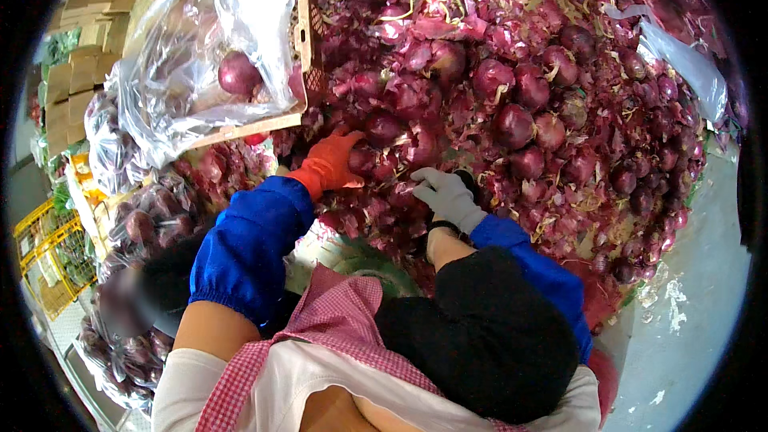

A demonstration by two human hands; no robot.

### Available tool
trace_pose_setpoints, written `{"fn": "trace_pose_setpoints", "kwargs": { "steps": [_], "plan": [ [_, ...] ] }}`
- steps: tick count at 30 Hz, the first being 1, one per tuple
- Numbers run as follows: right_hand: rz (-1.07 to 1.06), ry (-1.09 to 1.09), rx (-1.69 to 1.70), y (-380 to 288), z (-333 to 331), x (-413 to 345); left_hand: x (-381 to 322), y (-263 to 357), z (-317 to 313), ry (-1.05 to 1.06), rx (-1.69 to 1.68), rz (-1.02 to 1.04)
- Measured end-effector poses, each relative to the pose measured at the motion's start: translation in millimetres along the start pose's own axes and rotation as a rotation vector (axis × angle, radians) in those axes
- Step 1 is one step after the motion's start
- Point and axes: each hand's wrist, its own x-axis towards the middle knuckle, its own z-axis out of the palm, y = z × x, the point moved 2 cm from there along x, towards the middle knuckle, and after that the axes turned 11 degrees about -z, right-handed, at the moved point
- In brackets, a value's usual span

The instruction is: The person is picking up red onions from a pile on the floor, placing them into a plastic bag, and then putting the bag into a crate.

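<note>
My left hand (pixel 330 163) wears an orange rubber glove. Its thumb and fingers are spread about a red onion (pixel 361 160) in a large heap; whether they grip it is unclear. To the right, my right hand (pixel 449 193), in a pale grey glove, is low over the heap with its fingers pointing left. A small dark object (pixel 464 180) shows beside its knuckles, too hidden to identify. Loose papery onion skins (pixel 390 192) lie between the two hands. More whole red onions (pixel 515 126) sit among skins farther right.
A plastic crate (pixel 306 30) lined with a clear plastic bag (pixel 174 54) stands left, an onion (pixel 239 73) inside. Filled clear bags (pixel 141 225) stand beside my left arm. A yellow wire basket (pixel 51 252) is farther left. Grey floor (pixel 690 240) borders the heap at right.
</note>
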Motion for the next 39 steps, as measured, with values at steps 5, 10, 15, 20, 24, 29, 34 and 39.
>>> {"fn": "trace_pose_setpoints", "kwargs": {
  "steps": [5,10,15,20,24,29,34,39],
  "plan": [
    [0.285,0.14,0.49,-3,-6,10,-6,-36,32,-0.129,-0.713,-0.152],
    [0.18,0.339,0.228,-7,-31,1,-46,-21,47,-0.39,-1.465,-0.215],
    [-0.101,0.293,0.518,-38,-24,19,-78,26,8,-0.973,-2.067,0.001],
    [-0.163,0.058,0.816,-72,-15,33,-81,39,11,-0.774,-2.012,-0.161],
    [-0.113,0.006,0.739,-68,-12,35,-85,60,7,-0.737,-2.039,-0.132],
    [-0.064,0.209,0.748,-76,-18,35,-82,74,8,-0.725,-2.127,-0.151],
    [-0.025,0.389,0.547,-71,-24,34,-69,68,19,-0.702,-2.024,-0.139],
    [-0.173,0.745,-0.418,-34,-70,24,-48,48,34,-0.36,-1.573,-0.306]
  ]
}}
